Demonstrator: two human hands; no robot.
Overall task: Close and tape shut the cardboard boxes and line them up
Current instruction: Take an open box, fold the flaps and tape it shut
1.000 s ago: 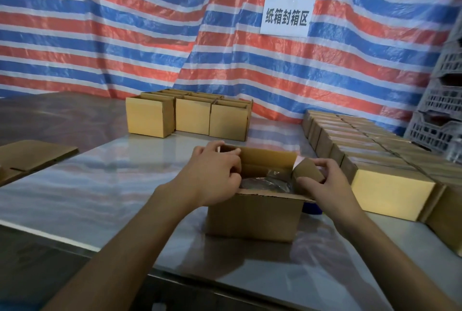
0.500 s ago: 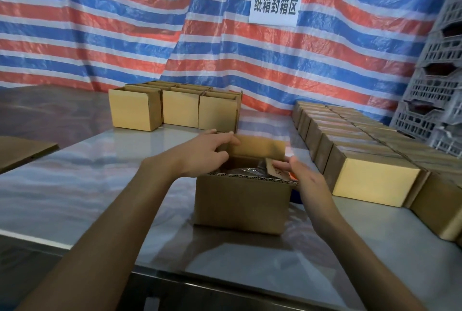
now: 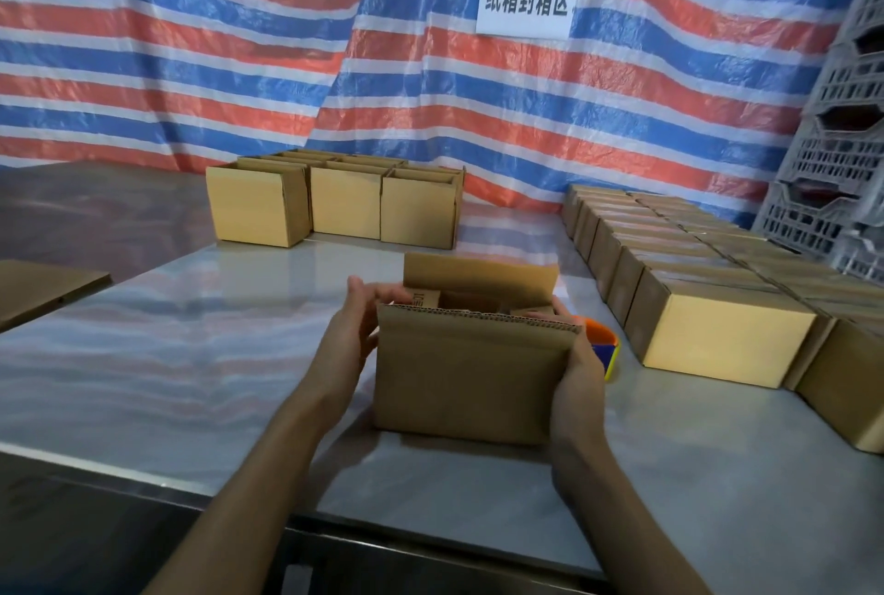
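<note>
My right grip (image 3: 576, 372) is wrapped round the right end of the box (image 3: 471, 384), thumb on the near face and fingers behind. My left grip (image 3: 356, 331) lies against the left end. Its fingers are fairly straight and reach up to the folded end flap (image 3: 425, 297); it clasps nothing.

A second ago both grips were pushing the end flaps inward. Now those flaps lie folded into the mouth and I have shifted to the box's ends. The near flap (image 3: 478, 324) and far flap (image 3: 478, 274) stand upright, so I judge they come down next, then the tape.

The box sits on the surface (image 3: 191, 341) in front of me; its inside is too dark to make out. Just beside its right end is a coloured thing (image 3: 603, 340), perhaps the tape. At the back stand open boxes (image 3: 344, 207), and along the right are closed boxes (image 3: 717, 336) in rows.
</note>
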